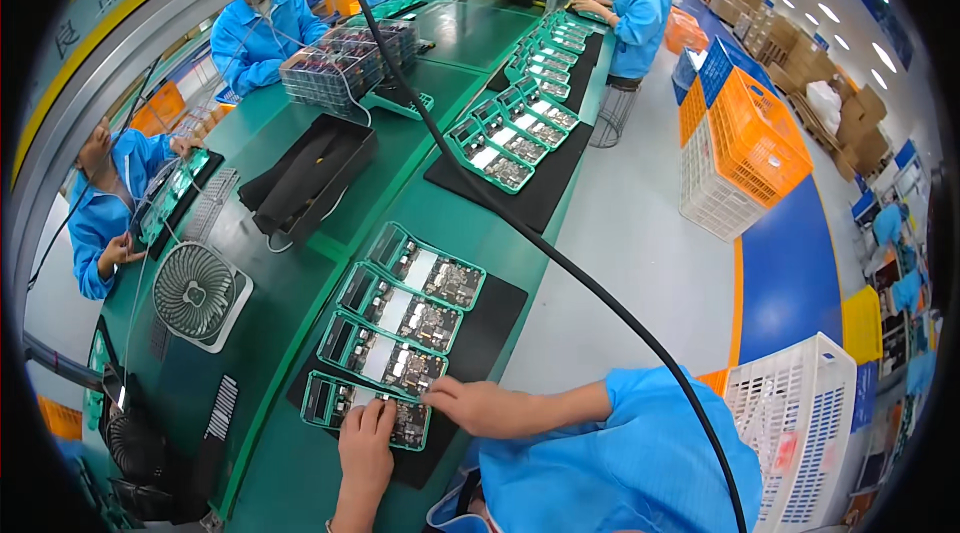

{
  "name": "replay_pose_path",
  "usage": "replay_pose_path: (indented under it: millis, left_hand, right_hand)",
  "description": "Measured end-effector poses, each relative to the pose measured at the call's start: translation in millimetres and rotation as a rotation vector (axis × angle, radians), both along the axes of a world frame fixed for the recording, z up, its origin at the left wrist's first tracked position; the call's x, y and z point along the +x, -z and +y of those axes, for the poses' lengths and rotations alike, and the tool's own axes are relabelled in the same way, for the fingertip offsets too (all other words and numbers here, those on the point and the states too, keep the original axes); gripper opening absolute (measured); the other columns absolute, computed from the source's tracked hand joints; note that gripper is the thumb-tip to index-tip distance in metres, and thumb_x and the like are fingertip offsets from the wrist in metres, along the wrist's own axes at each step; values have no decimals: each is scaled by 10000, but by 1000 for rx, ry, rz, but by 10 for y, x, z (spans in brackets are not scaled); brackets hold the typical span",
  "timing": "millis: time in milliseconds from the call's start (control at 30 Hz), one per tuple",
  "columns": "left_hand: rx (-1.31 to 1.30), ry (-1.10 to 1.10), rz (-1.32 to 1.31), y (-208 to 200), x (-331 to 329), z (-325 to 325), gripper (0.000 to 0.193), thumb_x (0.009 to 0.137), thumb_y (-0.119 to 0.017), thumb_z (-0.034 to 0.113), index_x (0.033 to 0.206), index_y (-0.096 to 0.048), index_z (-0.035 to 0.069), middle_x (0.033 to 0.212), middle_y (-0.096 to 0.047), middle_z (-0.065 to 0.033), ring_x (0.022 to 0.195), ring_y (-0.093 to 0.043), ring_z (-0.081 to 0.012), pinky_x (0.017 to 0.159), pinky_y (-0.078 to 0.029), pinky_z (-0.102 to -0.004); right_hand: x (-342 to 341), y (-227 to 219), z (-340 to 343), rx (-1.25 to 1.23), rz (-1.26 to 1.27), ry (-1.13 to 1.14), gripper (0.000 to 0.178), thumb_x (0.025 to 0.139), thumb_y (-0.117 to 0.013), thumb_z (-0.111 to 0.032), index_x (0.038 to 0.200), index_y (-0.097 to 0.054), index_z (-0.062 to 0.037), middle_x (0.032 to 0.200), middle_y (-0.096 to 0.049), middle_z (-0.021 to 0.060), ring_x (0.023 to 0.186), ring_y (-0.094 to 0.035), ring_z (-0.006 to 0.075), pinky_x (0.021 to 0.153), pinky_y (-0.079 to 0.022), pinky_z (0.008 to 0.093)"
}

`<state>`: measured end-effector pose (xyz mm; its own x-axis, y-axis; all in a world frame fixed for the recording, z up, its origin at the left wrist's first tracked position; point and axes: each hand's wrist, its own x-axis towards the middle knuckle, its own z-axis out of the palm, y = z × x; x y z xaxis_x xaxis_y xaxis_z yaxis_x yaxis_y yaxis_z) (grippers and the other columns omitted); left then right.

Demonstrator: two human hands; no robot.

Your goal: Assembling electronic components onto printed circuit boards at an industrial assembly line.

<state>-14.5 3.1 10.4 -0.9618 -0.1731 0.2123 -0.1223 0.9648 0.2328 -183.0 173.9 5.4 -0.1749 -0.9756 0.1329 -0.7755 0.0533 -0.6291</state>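
Four-cornered green trays lie in a row before me, each with a dark circuit board and a pale strip. Over the nearest green tray [320, 401] reaches my left hand [364, 453], its fingers stretched out and their tips resting on the circuit board [410, 424]. My right hand [482, 407] is closed, thumb and fingertips together at that tray's upper right corner; what they pinch, if anything, is too small to make out. Just beyond sits another loaded tray [352, 348]. A black mat [505, 313] lies under the trays.
Farther along the green bench [400, 208], more loaded trays [500, 155] stand on mats. A black cable [590, 283] crosses the view. A white fan [205, 298] and a black box [310, 178] stand to the left. A white crate [800, 413] is at my right. Several co-workers wear blue.
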Motion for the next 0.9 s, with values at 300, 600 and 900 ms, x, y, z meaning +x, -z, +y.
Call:
replay_pose_path:
  millis: [300,600,900]
  left_hand:
    - [218,-10,193,-142,-554,-29,361,728,-559,-46,1077,-615,25,1053,-613,-140,996,-583,-333,860,-496,-402]
    - [347,-89,221,102,-794,-118,352,726,-522,-112,1048,-615,-5,1025,-609,-167,977,-573,-344,884,-475,-416]
    - [353,28,266,195,-749,-191,432,739,-526,-106,1143,-613,18,1059,-603,-158,983,-565,-336,863,-485,-407]
  right_hand:
    - [-256,74,66,-118,40,311,322,804,-528,39,1123,-534,-7,1065,-530,167,846,-610,368,686,-535,417]
    - [-136,86,-100,-76,129,357,335,794,-553,50,1125,-545,2,1045,-533,145,847,-629,319,699,-537,384]
    - [-117,148,-173,-98,220,346,365,779,-553,44,1141,-532,0,1094,-539,136,934,-621,297,760,-533,370]
